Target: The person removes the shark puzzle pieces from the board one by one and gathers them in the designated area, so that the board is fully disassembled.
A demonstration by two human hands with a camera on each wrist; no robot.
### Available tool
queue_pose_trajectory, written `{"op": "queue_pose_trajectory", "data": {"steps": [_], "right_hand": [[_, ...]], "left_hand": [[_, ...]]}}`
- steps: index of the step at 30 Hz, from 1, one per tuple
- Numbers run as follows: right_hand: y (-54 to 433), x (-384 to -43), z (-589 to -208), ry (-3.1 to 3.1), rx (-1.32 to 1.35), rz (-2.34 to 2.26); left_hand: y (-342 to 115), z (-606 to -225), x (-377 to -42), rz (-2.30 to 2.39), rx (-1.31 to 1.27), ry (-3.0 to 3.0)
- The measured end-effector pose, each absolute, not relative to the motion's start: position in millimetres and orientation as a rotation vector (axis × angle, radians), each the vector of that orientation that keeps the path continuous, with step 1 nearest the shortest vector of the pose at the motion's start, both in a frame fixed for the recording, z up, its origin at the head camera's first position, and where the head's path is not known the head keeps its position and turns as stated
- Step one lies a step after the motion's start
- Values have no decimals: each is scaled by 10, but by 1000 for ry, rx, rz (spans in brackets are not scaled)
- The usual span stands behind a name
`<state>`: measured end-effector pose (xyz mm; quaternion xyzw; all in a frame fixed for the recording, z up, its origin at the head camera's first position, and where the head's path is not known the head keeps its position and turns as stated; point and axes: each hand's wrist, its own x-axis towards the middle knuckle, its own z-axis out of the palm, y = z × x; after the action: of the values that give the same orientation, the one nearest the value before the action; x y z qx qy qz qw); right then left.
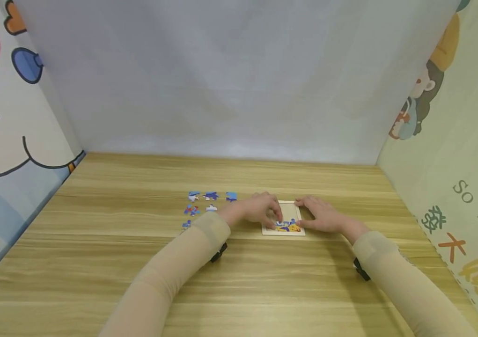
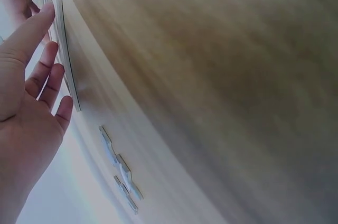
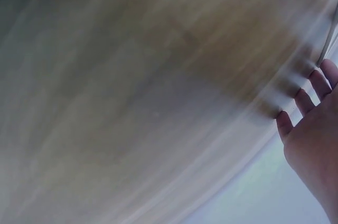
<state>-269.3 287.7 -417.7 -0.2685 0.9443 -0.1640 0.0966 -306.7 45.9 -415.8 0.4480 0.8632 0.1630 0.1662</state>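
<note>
A shallow wooden puzzle tray (image 1: 287,234) with a pale rim lies between the two hands. Blue, yellow and white puzzle pieces (image 1: 290,226) lie along its near side. My left hand (image 1: 260,208) reaches over the tray's left side, thumb and forefinger bent down by the pieces; whether they pinch one is hidden. In the left wrist view, the left hand (image 2: 31,102) has its other fingers loosely bent. My right hand (image 1: 323,215) rests at the tray's right edge, fingers at the far corner and thumb at the near part. In the right wrist view, the right hand's fingers (image 3: 303,100) look relaxed.
Left of the tray, loose puzzle pieces lie spread on the wooden table (image 1: 264,290), among them a dark blue one (image 1: 211,195) and a red-and-blue one (image 1: 191,209). A pale curtain (image 1: 230,84) closes the back; printed panels stand at both sides.
</note>
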Motion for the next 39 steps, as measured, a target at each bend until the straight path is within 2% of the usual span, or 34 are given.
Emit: {"op": "queue_pose_trajectory", "data": {"steps": [29,39], "right_hand": [[2882,-2721,-4198,2795,-794,-483],[2879,-2704,-4185,2777,-799,-497]], "left_hand": [[468,-4168,-3093,713,1260,2327],[341,-4035,-3073,802,1235,2335]]}}
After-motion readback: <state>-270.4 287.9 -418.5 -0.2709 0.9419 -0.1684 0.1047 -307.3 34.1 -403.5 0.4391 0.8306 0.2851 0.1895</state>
